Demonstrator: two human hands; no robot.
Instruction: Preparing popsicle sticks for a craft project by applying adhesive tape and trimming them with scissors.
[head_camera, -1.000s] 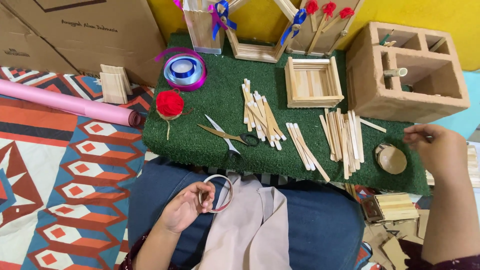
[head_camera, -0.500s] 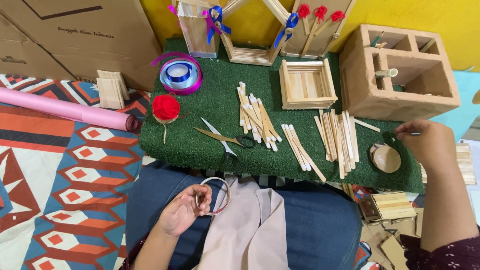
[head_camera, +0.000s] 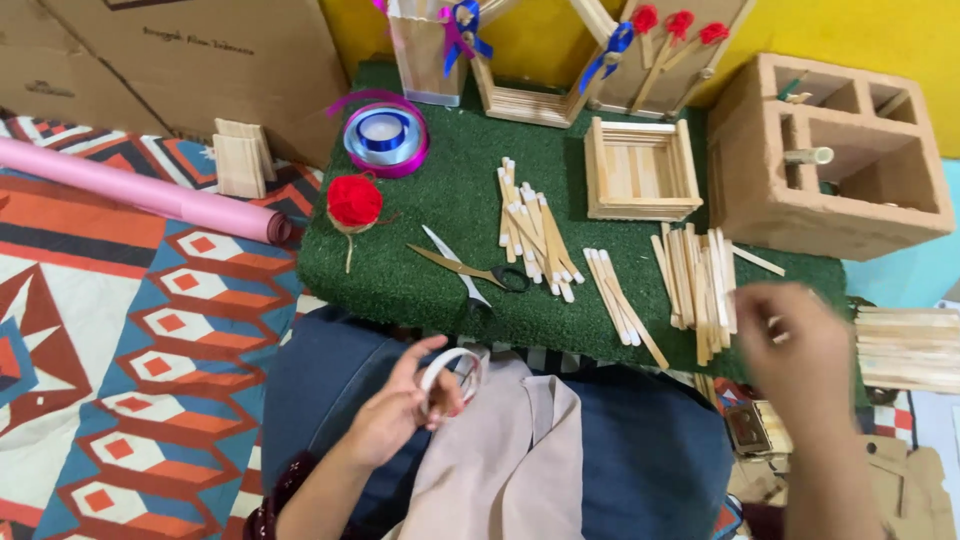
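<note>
My left hand (head_camera: 405, 408) holds a ring-shaped roll of clear tape (head_camera: 450, 372) over my lap, above a beige cloth (head_camera: 505, 465). Blurred with motion, my right hand (head_camera: 800, 350) hovers at the right front edge of the green turf mat (head_camera: 420, 270), close to a pile of wooden craft sticks (head_camera: 695, 285); whether it holds anything I cannot tell. Scissors (head_camera: 470, 268) lie open on the mat, with two more stick piles (head_camera: 530, 232) (head_camera: 620, 305) beside them. A red pompom flower (head_camera: 354, 203) lies at the mat's left.
A square stick tray (head_camera: 640, 170) and a hollow brick block (head_camera: 830, 160) stand at the back right. Ribbon rolls (head_camera: 385, 138), stick-built frames (head_camera: 560, 70), a pink paper roll (head_camera: 140, 190), cardboard boxes (head_camera: 170, 60) and stacked sticks (head_camera: 905, 345) surround the mat.
My right hand has moved left and toward me, away from the small round wooden disc to the mat's front edge. The left hand keeps the tape roll.
</note>
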